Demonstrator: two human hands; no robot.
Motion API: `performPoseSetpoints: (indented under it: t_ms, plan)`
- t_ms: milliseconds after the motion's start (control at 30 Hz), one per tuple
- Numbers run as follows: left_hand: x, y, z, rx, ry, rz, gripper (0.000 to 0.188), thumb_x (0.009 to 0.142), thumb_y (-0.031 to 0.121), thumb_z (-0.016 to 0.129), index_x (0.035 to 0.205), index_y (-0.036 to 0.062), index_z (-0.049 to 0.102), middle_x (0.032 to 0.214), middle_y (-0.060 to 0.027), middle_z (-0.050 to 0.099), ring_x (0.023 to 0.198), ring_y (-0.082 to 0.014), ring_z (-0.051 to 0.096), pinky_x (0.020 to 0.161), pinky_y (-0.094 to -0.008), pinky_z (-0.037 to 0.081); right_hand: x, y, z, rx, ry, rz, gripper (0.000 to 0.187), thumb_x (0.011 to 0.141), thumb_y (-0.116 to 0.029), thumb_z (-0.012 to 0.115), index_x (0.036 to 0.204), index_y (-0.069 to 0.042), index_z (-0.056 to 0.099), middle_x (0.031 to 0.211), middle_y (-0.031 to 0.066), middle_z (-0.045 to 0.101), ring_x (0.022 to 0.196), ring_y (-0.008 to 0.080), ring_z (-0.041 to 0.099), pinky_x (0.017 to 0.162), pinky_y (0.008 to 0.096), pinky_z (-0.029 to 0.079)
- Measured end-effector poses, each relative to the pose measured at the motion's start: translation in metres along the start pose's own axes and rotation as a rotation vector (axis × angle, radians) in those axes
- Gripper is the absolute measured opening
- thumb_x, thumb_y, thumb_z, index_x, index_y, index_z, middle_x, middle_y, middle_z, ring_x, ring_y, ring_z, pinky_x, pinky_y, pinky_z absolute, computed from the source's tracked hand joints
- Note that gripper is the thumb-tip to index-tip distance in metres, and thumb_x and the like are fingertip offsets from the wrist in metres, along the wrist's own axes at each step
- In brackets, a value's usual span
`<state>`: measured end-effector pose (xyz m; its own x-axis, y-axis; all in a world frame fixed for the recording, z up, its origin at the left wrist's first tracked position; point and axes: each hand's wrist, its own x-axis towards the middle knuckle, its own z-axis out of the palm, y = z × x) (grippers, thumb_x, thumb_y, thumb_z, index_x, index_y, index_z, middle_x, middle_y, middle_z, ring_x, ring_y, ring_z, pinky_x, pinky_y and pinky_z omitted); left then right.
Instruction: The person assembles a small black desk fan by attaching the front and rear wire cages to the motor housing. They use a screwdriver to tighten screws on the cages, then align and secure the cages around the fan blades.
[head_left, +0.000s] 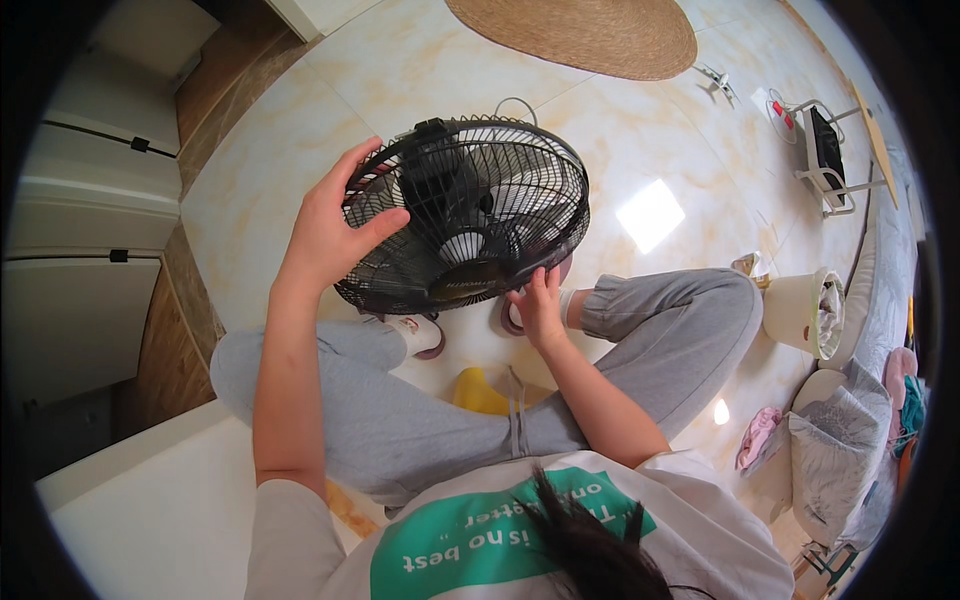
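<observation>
Right, sitting cross-legged on the marble-look floor [420, 70], grey sweatpants, fan between my knees. R hand [540, 305] is nearest me, fingertips pinched on the lower rim of the black wire fan guard [520, 190], approx. at its bottom edge, just above my foot. L hand [330, 230] grips the guard's left rim, thumb laid over the front wires, fingers curled round the back, so clamped on it. Fan sits tilted, grille facing up toward me, white blades and dark hub visible thru the wires. Further off: white bin [800, 310] to my right, woven round mat [580, 35] beyond the fan.
</observation>
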<state>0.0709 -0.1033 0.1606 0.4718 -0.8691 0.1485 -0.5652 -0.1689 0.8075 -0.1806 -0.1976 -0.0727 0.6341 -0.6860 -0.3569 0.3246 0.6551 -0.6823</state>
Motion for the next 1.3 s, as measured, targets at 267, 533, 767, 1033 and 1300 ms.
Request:
performPoseSetpoints:
  t_ms: [267,533,767,1033,1300]
  plan:
    - [-0.004,0.002,-0.001,0.104,0.012,0.083,0.083,0.077,0.035,0.086,0.144,0.0048,0.047,0.127,-0.0159,0.065,0.115,-0.0284,0.064,0.099,-0.0379,0.05,0.015,-0.013,-0.003,-0.261,0.181,0.009,0.065,0.099,-0.055,0.056,0.148,-0.022,0.029,0.147,-0.0017,0.042,0.133,0.0204,0.044,0.095,0.0511,0.044]
    - [-0.003,0.001,0.005,0.128,0.046,0.033,0.072,0.081,0.029,0.084,0.141,0.004,0.053,0.129,-0.0147,0.064,0.115,-0.0253,0.064,0.1,-0.0359,0.049,0.025,-0.02,-0.001,-0.221,0.211,0.037,0.067,0.097,-0.061,0.054,0.147,-0.02,0.033,0.15,0.0003,0.04,0.132,0.0211,0.044,0.094,0.0504,0.044]
    - [0.003,-0.024,-0.004,-0.073,0.071,-0.09,0.069,0.085,0.032,0.081,0.142,0.004,0.054,0.115,-0.01,0.069,0.101,-0.016,0.065,0.09,-0.0293,0.051,0.051,-0.02,0.0,-0.125,0.147,0.027,0.07,0.1,-0.049,0.059,0.151,-0.011,0.03,0.135,0.0073,0.054,0.118,0.0217,0.054,0.093,0.0364,0.049]
    - [-0.021,-0.059,0.003,-0.465,0.327,-0.358,0.06,0.091,0.046,0.072,0.128,-0.0006,0.061,0.11,-0.0069,0.068,0.099,-0.016,0.063,0.085,-0.0306,0.051,0.068,-0.135,0.047,-0.893,0.142,-0.15,0.104,0.081,-0.074,0.065,0.148,0.002,0.039,0.125,0.022,0.061,0.105,0.0299,0.063,0.091,0.0365,0.05]
    - [-0.078,-0.124,0.125,-1.291,0.384,-0.89,0.078,0.091,0.064,0.062,0.137,0.0011,0.053,0.129,-0.0105,0.064,0.112,-0.0219,0.063,0.095,-0.0366,0.052,0.113,-0.201,0.073,-1.669,-0.033,-0.206,0.109,0.079,-0.082,0.056,0.145,0.004,0.044,0.133,0.0303,0.059,0.127,0.0422,0.056,0.106,0.0438,0.044]
